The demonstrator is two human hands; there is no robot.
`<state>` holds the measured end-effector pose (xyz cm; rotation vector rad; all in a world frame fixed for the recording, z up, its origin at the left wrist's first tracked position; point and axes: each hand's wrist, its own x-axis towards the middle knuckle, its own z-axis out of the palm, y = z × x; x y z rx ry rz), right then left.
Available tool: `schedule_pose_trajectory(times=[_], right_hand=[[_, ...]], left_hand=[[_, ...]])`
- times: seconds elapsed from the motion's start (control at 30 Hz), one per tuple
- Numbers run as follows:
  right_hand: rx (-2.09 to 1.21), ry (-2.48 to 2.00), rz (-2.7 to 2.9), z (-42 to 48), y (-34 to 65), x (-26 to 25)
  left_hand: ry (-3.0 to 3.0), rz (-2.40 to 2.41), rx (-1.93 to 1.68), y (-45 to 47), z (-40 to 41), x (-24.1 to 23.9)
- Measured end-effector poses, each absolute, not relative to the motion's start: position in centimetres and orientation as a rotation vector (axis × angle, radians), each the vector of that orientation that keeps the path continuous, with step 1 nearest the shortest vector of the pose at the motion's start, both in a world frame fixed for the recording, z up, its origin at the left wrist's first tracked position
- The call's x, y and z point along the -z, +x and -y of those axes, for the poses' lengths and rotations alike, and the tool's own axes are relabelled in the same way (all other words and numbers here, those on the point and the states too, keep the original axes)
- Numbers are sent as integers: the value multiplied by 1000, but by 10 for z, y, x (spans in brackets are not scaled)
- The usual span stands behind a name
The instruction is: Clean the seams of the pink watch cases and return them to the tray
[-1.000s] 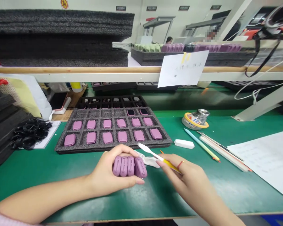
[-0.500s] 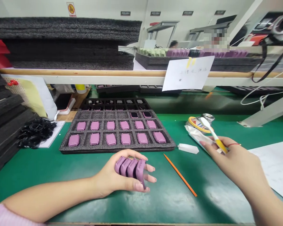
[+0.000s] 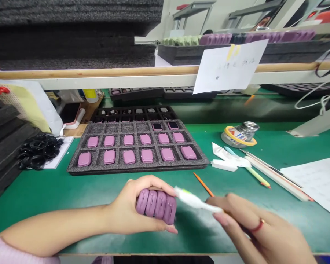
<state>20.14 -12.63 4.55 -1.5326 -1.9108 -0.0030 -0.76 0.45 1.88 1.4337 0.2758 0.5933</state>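
Observation:
My left hand [image 3: 147,205] is closed around a row of several purple watch cases [image 3: 161,207], held side by side above the green table. Between the thumb and fingers of my right hand [image 3: 255,227] is a white toothbrush [image 3: 194,201], slightly blurred. Its head is close to the last watch case and the left fingertips; I cannot tell whether it touches. Behind the hands lies a dark foam tray [image 3: 118,169] with purple watch cases [image 3: 147,155] in its front rows and two dark-screened watches [image 3: 173,125] at the back. An orange pointed stick [image 3: 203,184] is partly hidden by my right hand.
A metal-topped bottle [image 3: 249,128] stands in a yellow-rimmed dish at right, near crumpled white wrappers [image 3: 228,156], pens and a white strip. Black bands [image 3: 40,152] are heaped at left. Overhead, a shelf edge [image 3: 126,81] carries foam stacks and a hanging paper [image 3: 231,69].
My right hand has lifted the toothbrush from the right and brought it left beside the watch cases. My left hand has turned the cases slightly. The camera has tilted down.

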Motion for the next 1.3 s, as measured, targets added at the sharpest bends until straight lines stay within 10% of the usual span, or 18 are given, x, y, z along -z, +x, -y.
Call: schedule_pose_trajectory(times=[0.23,0.7,0.93,1.3], right_hand=[[477,-1693,1951,129,221,-35],[113,-1923,1943,127,283,28],[557,-1863,1896,109,301,10],[-1284,-1224,1514,46,184,-25]], left_hand=[[1427,-327,-515,-8,-7,-23],[1305,-356,-628,-4,-8,-23],[1335,-344,-735,-2,-8,-19],[1578,-467,-903,-2,-11,-15]])
